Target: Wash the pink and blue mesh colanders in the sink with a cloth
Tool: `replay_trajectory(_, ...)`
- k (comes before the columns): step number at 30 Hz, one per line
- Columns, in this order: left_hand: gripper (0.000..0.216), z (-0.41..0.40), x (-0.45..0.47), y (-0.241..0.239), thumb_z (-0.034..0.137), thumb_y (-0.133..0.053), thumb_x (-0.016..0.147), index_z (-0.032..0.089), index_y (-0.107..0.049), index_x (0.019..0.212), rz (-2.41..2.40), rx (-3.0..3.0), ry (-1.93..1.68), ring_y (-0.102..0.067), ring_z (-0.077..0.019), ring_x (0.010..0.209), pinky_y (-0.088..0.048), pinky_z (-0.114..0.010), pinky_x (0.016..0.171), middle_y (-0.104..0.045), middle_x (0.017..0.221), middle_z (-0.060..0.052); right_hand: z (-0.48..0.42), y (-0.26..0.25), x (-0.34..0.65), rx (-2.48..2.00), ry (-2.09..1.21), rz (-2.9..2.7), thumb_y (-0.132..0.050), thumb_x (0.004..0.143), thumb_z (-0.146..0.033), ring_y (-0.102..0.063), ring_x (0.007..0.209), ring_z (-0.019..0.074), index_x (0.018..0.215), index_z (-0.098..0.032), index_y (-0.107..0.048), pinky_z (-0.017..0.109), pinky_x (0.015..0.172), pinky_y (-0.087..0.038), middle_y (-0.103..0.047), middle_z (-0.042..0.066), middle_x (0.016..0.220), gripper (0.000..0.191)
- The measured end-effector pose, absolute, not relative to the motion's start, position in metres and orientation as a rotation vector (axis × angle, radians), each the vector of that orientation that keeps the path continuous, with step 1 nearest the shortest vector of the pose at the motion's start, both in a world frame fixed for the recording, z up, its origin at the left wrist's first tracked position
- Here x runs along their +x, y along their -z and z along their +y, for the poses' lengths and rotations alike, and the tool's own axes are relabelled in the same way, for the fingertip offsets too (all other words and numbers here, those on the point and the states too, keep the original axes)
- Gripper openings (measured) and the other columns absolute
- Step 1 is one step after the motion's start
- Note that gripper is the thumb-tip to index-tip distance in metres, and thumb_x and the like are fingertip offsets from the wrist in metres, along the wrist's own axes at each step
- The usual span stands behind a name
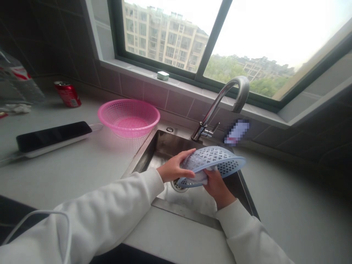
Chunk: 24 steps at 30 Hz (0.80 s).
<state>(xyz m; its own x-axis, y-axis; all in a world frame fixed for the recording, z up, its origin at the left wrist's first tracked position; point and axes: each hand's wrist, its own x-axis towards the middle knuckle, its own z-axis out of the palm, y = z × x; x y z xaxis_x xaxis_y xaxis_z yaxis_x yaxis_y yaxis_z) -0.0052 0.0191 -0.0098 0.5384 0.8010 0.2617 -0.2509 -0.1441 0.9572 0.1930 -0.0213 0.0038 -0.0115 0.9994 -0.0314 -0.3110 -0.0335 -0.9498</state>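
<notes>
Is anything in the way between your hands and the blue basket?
Nothing visible blocks them. Your left hand and right hand both touch the blue plastic basket directly, above the steel sink. A pale patch shows between your hands, but it's too blurry to tell what it is.

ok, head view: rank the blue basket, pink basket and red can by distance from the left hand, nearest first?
1. Blue plastic basket: held in the left hand, extending to its right.
2. Pink plastic basket: beyond the hand, to its left.
3. Red drink can: farthest, at the back left.
</notes>
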Motion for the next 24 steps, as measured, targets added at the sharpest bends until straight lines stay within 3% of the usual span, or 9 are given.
replay_trajectory(5,0.119,0.018,-0.004,0.012,0.053,-0.096,0.062,0.023,-0.038,0.161,0.554,1.456,-0.947,-0.034,-0.0422,0.155,-0.024,-0.058,0.129,-0.037,0.168,-0.017,-0.018,-0.007,0.204,-0.978,-1.34,-0.915,-0.084,0.072,-0.046,-0.069,0.121,0.0322,0.095,-0.031,-0.071,0.051,0.103,-0.057,-0.08,0.002,0.105,0.031)
replay_trajectory(12,0.109,0.014,-0.002,0.007,0.046,-0.094,0.065,0.023,-0.043,0.159,0.581,1.509,-0.971,-0.045,-0.0408,0.148,-0.032,-0.056,0.126,-0.045,0.162,-0.017,-0.021,0.001,0.184,-0.994,-1.395,-0.954,-0.092,0.062,-0.031,-0.071,0.113,0.0323,0.105,-0.027,-0.072,0.05,0.108,-0.054,-0.08,0.004,0.11,0.048)
replay_trajectory(18,0.111,0.013,-0.001,0.004,0.049,-0.095,0.063,0.025,-0.044,0.158,0.6,1.618,-0.97,-0.04,-0.0416,0.15,-0.029,-0.055,0.128,-0.042,0.163,-0.016,-0.014,0.002,0.204,-0.963,-1.369,-0.847,-0.078,0.074,-0.058,-0.071,0.115,0.0322,0.104,-0.031,-0.071,0.052,0.096,-0.06,-0.08,0.002,0.105,0.041)
replay_trajectory(24,0.119,0.009,0.0,0.001,0.05,-0.098,0.057,0.024,-0.042,0.159,0.611,1.605,-1.009,-0.037,-0.0422,0.152,-0.025,-0.054,0.13,-0.038,0.164,-0.017,-0.019,0.002,0.184,-0.944,-1.433,-0.893,-0.092,0.064,-0.043,-0.074,0.102,0.0295,0.099,-0.026,-0.074,0.045,0.098,-0.059,-0.08,0.004,0.106,0.043)
